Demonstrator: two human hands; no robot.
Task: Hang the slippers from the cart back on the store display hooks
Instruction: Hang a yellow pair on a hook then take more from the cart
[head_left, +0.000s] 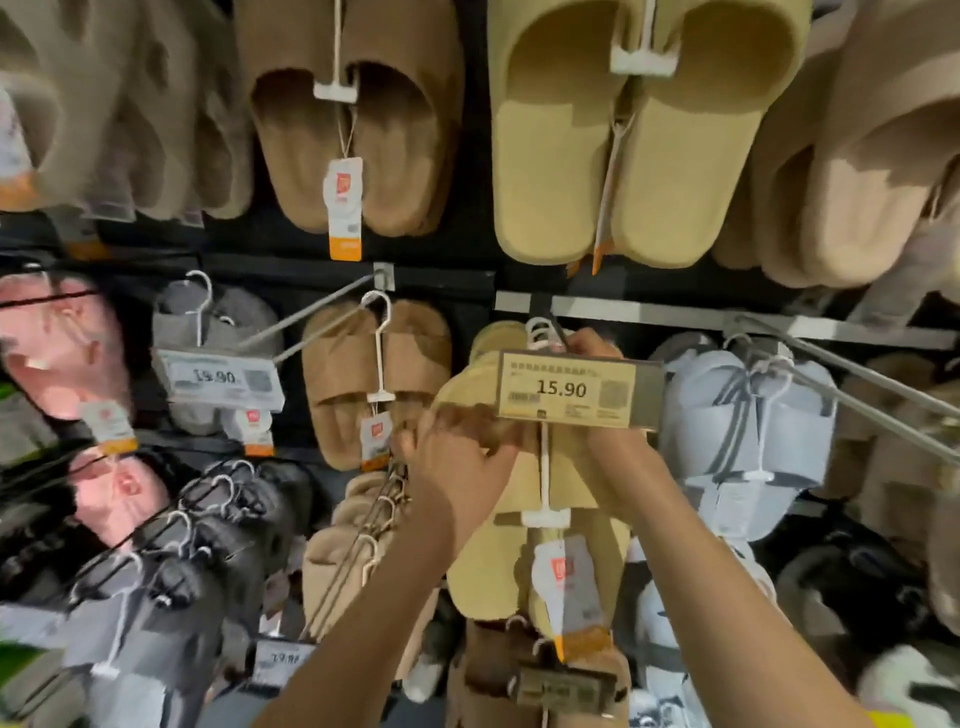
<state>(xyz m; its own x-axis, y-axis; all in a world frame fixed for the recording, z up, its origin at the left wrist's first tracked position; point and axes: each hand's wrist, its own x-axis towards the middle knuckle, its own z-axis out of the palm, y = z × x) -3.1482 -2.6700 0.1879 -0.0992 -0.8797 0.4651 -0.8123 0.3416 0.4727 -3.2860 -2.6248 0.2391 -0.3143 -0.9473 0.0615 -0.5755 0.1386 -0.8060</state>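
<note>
Scene: A person is standing at a store wall of slippers, both arms reaching up to a display hook (545, 325) behind a price tag (579, 389) reading 15.90.
Pair in hand: Yellow slippers (493, 561), joined on a white plastic hanger (543, 467), are hanging just below that price tag, with a paper label (569, 592) dangling at the bottom.
Left hand: The left hand (457, 457) is gripping the upper edge of the pair, fingers curled over it.
Right hand: The right hand (587, 345) is reaching up behind the price tag, fingers closing around the hanger's top loop at the hook.
Progress: This pair appears to be in the middle of being hung; whether the loop is already sitting on the hook cannot be told, as the tag is hiding it.
Remaining: The cart is out of view, so how many pairs are waiting cannot be judged.
Surroundings: Brown slippers (376, 379) and blue slippers (748, 415) are hanging on either side.
</note>
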